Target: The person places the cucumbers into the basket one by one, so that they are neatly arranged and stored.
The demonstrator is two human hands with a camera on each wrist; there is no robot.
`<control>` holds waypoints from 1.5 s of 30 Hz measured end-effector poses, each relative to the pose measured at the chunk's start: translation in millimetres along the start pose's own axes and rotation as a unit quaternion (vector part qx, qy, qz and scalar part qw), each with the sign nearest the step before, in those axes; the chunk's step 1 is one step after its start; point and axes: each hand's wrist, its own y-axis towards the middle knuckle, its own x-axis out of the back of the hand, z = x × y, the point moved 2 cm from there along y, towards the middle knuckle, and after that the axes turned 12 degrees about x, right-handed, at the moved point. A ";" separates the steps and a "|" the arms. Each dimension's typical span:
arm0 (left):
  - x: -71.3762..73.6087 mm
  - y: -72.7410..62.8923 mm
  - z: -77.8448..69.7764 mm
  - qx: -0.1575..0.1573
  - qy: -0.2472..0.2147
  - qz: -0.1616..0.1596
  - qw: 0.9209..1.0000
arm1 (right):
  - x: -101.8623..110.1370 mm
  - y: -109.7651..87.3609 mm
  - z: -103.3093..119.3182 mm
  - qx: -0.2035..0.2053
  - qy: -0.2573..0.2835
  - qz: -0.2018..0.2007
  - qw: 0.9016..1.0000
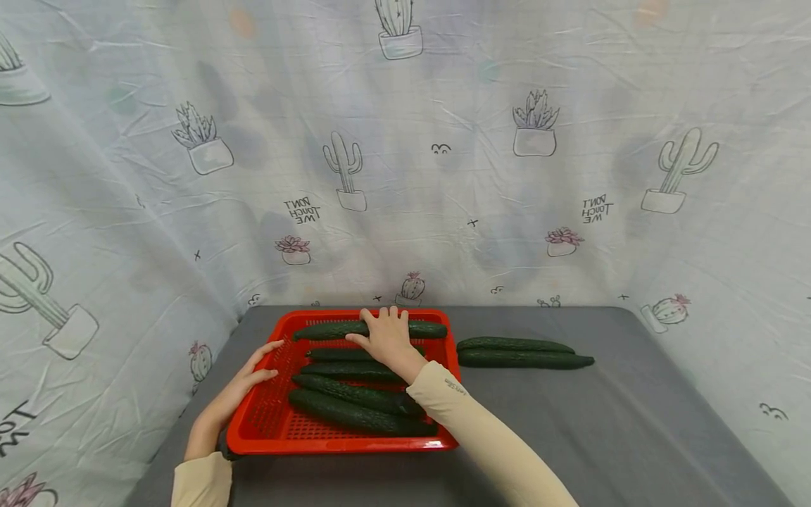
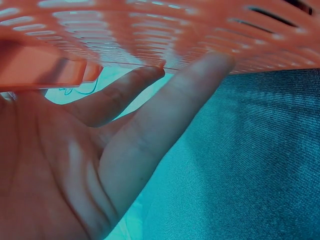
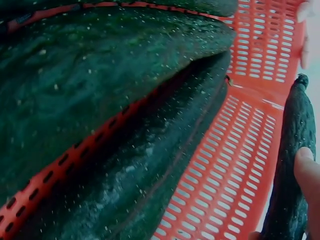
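The right hand [image 1: 388, 338] is curling round 1 green cucumber [image 1: 331, 329] along the far wall of the red perforated plastic basket [image 1: 342, 445]; its near-middle grip should be balancing well. The left hand [image 1: 243, 380], fingers spread, nearly straight and gripping nothing, is touching the basket's left side. 4 cucumbers [image 1: 361, 412] are lying inside, so level handling should be sparing them knocks; 2 others [image 1: 522, 359] are lying right of the basket.

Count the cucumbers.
7: one cucumber in the right hand at the far side of the red basket; four cucumbers lying in it; two cucumbers on the gray table to its right. Others may be hidden underneath.
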 end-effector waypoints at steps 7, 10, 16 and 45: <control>-0.2 -0.3 -1.4 -0.001 -0.003 0.002 1.000 | -10.2 6.0 6.0 0.003 -0.007 0.006 1.000; -0.5 -1.2 -2.0 0.001 -0.018 0.015 1.000 | -16.1 6.1 8.2 0.008 -0.012 0.027 1.000; -0.5 -1.1 -2.5 0.003 -0.024 0.020 1.000 | -29.4 4.6 8.0 0.001 0.001 0.066 0.998; -0.9 -0.4 0.2 0.006 -0.022 0.018 1.000 | -36.6 -0.4 8.9 0.029 -0.016 0.040 0.999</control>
